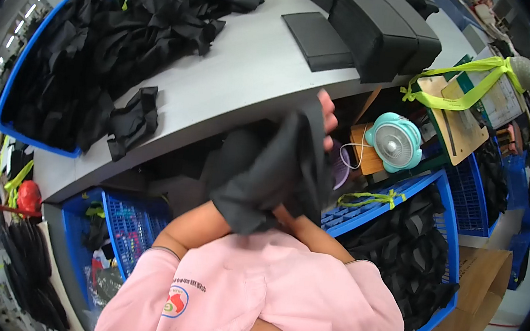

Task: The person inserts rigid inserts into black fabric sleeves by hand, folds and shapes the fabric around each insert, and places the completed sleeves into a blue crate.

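Observation:
A piece of black cloth [263,178], blurred by motion, hangs in front of my chest and covers most of both hands. My left hand [326,120] reaches up behind it, and its fingers show at the cloth's upper right edge, bent around that edge. My right hand [282,214] is at the lower part of the cloth, with only a bit near the wrist showing and its fingers hidden. Beyond, a heap of black cloth pieces [110,39] lies on the grey table [224,64], and one loose piece [135,121] hangs by the table's front edge.
Stacks of black flat pieces [373,31] stand at the table's far right. To the right are a teal fan [395,143], a blue crate [455,250] of black cloth and a cardboard box [474,297]. Another blue crate [80,230] is at lower left.

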`<state>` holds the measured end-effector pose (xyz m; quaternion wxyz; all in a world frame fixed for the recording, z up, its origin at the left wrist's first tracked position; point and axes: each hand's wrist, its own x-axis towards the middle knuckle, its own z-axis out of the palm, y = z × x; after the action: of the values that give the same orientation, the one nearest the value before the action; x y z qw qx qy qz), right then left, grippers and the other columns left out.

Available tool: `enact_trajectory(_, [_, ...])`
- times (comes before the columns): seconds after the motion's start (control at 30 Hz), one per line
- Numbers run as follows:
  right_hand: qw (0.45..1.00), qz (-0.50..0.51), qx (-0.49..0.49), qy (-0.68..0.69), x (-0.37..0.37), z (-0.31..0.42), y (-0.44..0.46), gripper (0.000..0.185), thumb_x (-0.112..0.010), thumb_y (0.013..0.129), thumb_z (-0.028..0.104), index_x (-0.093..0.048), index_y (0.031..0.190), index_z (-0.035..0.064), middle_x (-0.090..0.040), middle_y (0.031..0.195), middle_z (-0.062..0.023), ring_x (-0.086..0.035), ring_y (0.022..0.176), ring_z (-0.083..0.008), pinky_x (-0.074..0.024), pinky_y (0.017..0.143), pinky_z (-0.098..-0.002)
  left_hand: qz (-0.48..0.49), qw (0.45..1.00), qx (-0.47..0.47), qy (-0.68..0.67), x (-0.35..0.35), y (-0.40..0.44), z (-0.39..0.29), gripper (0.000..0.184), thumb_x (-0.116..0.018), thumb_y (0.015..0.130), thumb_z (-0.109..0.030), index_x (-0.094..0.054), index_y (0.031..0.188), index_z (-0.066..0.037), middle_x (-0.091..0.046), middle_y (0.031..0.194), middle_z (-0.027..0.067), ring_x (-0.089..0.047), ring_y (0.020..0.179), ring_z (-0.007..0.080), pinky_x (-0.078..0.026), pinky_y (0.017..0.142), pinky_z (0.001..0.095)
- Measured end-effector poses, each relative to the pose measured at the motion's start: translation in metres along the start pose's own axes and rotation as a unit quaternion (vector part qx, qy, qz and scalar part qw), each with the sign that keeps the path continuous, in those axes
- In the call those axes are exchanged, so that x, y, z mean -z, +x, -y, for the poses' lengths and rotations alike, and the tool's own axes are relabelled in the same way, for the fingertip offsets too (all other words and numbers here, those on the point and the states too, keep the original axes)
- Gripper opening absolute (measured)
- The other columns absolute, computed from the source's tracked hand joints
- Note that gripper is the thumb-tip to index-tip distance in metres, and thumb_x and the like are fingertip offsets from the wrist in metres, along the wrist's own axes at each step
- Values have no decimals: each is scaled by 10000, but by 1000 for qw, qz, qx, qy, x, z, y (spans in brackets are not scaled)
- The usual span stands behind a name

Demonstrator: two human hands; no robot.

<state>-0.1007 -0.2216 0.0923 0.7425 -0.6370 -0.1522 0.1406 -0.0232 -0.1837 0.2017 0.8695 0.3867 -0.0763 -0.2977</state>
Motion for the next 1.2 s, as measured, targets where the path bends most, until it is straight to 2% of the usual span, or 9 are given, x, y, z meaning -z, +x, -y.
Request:
enact_trajectory(0.17, [939,-330,-55,81,71,0,-24,183,-632,944,178,-651,1032,19,-647,824,-1,-594,721,-90,-470,675,-230,-125,990,-39,45,-33,-6,-50,569,-429,1022,-505,-365,1492,-191,-418,1445,-29,-415,1308,142,-388,1014,314])
enact_trajectory(0.27, [917,-380,120,-17,83,59,-34,288,-613,973,282,-637,1105,28,-631,1032,-53,-599,941,-116,-472,825,-255,-107,993,22,-46,-37,-2,-42,374,-505,1001,-504,-583,1148,-168,-562,975,-23,-554,899,105,-470,762,265])
enact_trajectory(0.37, [889,-371,218,-154,87,88,-22,279,-688,903,200,-612,1094,11,-612,1105,-94,-599,984,-199,-476,848,-305,-126,991,24,-38,-15,21,-12,463,-481,976,-599,-577,916,-150,-567,773,41,-550,671,160,-479,602,302])
enact_trajectory(0.47, [847,-382,179,-323,82,99,-9,230,-673,913,124,-631,1093,-14,-617,1112,-45,-585,963,-122,-463,849,-257,-139,988,-68,10,9,40,11,362,-502,1006,-493,-570,1100,-151,-565,937,-32,-548,838,80,-464,712,238])
enact_trajectory(0.63, [953,-292,77,-9,100,63,0,169,-656,926,102,-659,980,-59,-671,982,-45,-613,846,-103,-484,790,-247,-210,973,-97,8,21,32,4,413,-507,1028,-374,-462,1355,-125,-526,1155,-39,-520,1001,58,-438,854,219])
enact_trajectory(0.73, [966,-242,33,-81,78,81,4,211,-649,943,145,-655,1037,-43,-655,985,-33,-593,876,-93,-470,802,-237,-132,982,-96,97,61,3,3,497,-493,1043,-283,-340,1484,-112,-472,1322,-29,-484,1130,65,-407,964,229])
enact_trajectory(0.9, [940,-319,82,-93,53,82,30,225,-643,956,163,-637,1072,-29,-622,942,4,-538,836,-65,-443,761,-228,-132,964,-154,170,62,-11,-18,553,-471,1050,-247,-258,1540,-105,-358,1492,1,-405,1294,88,-339,1085,254])
enact_trajectory(1.03, [918,-284,76,-268,38,75,65,187,-666,926,117,-612,845,-43,-616,927,-19,-516,820,-94,-431,714,-253,-130,962,-170,170,85,-16,-42,553,-474,1041,-294,-289,1524,-101,-383,1482,16,-419,1295,109,-350,1088,272])
enact_trajectory(1.2, [971,-132,-36,197,32,88,78,159,-680,889,99,-640,806,-30,-615,941,-47,-534,880,-104,-391,798,-237,-96,980,-133,110,134,-30,-76,562,-478,1029,-353,-327,1505,-96,-415,1470,35,-437,1296,135,-364,1092,296])
